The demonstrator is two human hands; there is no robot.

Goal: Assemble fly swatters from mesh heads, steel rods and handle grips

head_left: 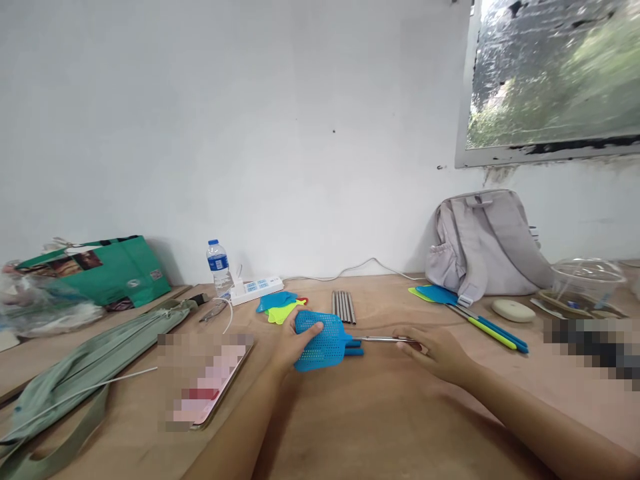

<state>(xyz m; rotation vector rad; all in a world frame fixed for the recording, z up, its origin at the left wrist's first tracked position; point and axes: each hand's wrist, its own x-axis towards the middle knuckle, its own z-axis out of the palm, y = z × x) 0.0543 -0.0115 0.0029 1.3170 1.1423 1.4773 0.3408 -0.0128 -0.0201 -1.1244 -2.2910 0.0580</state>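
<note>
My left hand (295,343) is closed on a blue fly swatter head (323,340), thumb on its perforated face. In my right hand (433,350) is a thin silver metal rod (383,339), held between the fingers. The rod's left end meets the neck of the swatter head; whether it sits inside cannot be made out. Blue handle grips (355,352) lie on the table, partly hidden behind the head. Beyond them several metal tubes (343,307) are lined up side by side. Loose blue and yellow-green swatter heads (281,313) lie behind my left hand.
Swatters with blue and yellow-green handles (493,333) rest at right by a grey backpack (483,243). A phone (210,393) and a green strapped bag (95,360) lie left. Toward the wall stand a water bottle (219,263) and power strip (257,290).
</note>
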